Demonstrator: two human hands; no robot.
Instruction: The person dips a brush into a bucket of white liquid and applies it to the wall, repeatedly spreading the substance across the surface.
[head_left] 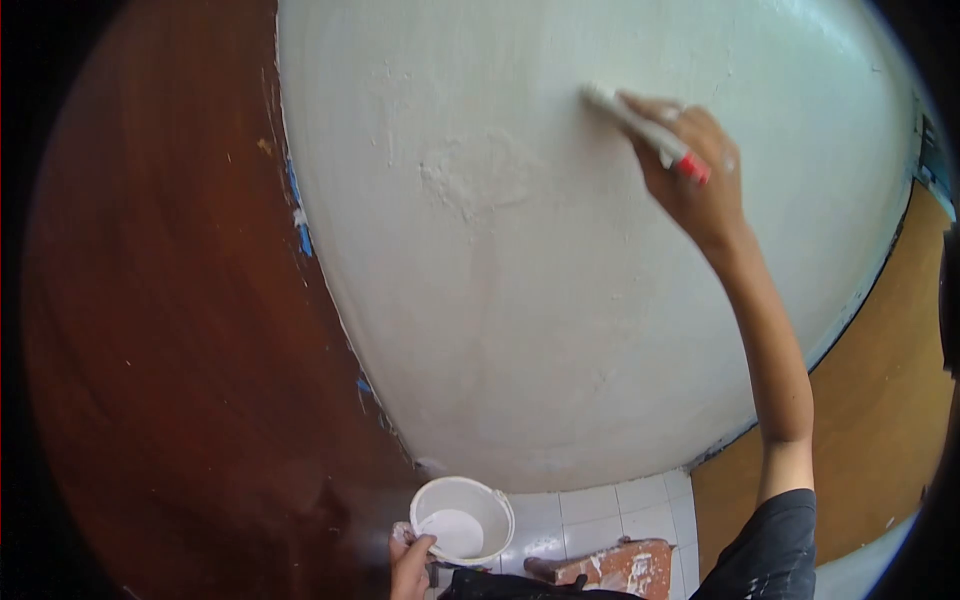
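The right hand (pixel 700 180) is raised against the white wall (pixel 520 300), near its upper middle. Its grip is closed around a slim tool (pixel 645 130) that is coated white and has a red handle end. The tool's tip touches the wall surface, up and to the right of a rough, raised patch (pixel 475 175). The left hand (pixel 410 565) is below the wall's lower edge, with its grip closed on the rim of a white bucket (pixel 500 515). White material lies in the bottom of the bucket. A dark wood panel (pixel 170 330) adjoins the wall's left edge, and scraps of blue tape (pixel 300 220) lie along that joint. A tan panel (pixel 880 400) adjoins the wall's right edge. Below the wall is a white tiled floor (pixel 610 510), and a paint-spattered wooden stool (pixel 625 570) stands on it, just beside the bucket.
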